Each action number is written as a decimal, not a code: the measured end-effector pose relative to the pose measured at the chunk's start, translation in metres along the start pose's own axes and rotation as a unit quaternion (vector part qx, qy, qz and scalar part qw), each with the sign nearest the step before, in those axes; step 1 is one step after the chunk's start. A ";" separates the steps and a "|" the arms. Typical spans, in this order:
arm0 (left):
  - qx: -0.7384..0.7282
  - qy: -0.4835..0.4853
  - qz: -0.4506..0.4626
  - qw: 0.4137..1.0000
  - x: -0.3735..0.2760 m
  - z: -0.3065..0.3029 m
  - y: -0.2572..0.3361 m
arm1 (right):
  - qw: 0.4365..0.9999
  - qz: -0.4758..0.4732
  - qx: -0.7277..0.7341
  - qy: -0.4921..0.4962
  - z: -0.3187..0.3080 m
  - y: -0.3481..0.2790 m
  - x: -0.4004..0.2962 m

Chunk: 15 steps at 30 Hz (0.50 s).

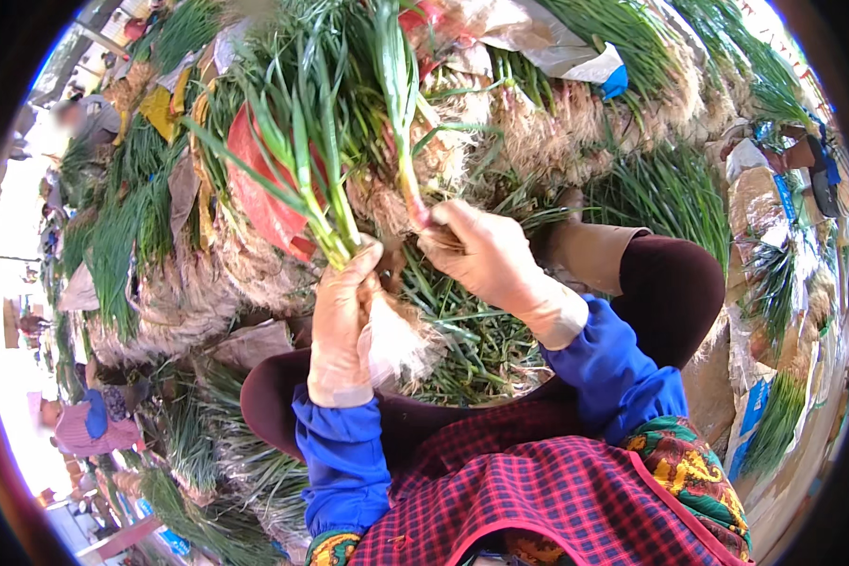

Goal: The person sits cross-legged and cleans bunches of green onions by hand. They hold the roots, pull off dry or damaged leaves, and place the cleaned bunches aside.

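Observation:
My left hand [347, 304] is closed around a small bunch of green onions [332, 233]. Their leaves point up and away from me, and the pale, stringy roots [396, 343] hang out below the fist to the right. In my right hand [481, 251] the fingers and thumb pinch a green onion stalk [409, 187] near its reddish lower end. This stalk's leaves reach toward the top of the picture. Both hands seem to wear thin, pale gloves with cuffs over blue sleeves. The hands are apart, above my lap.
Loose green leaves [474, 347] litter the ground between my legs. Rooted onion bundles [559, 134] lie ahead; more bundles [156, 304] are at left. A red plastic sheet [265, 191] is beside the left-hand bunch. Another person [95, 424] is at far left.

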<state>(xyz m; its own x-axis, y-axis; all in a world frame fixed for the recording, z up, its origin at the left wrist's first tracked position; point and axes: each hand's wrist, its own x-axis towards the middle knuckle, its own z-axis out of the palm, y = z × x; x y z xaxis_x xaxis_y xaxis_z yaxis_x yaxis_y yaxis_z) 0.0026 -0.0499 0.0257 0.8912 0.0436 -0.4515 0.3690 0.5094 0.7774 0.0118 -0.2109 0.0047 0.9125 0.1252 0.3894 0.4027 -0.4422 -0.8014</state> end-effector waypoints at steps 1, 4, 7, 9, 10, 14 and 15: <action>0.074 0.012 0.004 0.997 -0.002 0.003 0.004 | 0.999 0.004 -0.012 -0.050 0.007 0.000 -0.001; 0.082 -0.034 -0.025 0.996 0.011 -0.020 -0.004 | 0.986 -0.051 -0.040 -0.151 0.019 -0.006 -0.017; 0.052 -0.052 -0.035 0.997 0.016 -0.033 -0.009 | 0.968 -0.167 0.048 -0.182 0.012 0.012 -0.007; 0.053 -0.055 -0.040 0.996 0.008 -0.022 -0.004 | 0.965 0.166 0.155 -0.127 -0.004 0.042 0.008; 0.035 -0.071 -0.054 0.995 0.011 -0.028 -0.005 | 0.983 0.127 0.113 -0.070 -0.007 0.038 0.021; 0.077 -0.043 -0.063 0.994 0.012 -0.034 -0.005 | 0.995 0.025 0.054 -0.085 0.037 0.042 0.036; 0.087 -0.008 -0.046 0.995 0.008 -0.031 -0.002 | 0.968 0.141 0.090 -0.188 0.040 0.031 0.035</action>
<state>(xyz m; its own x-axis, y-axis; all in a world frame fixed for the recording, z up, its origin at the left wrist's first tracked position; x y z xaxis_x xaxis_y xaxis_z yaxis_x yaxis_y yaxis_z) 0.0010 -0.0237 0.0070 0.8549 -0.0108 -0.5186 0.4884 0.3537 0.7977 0.0594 -0.1844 -0.0242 0.9358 0.3518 -0.0220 0.1093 -0.3491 -0.9307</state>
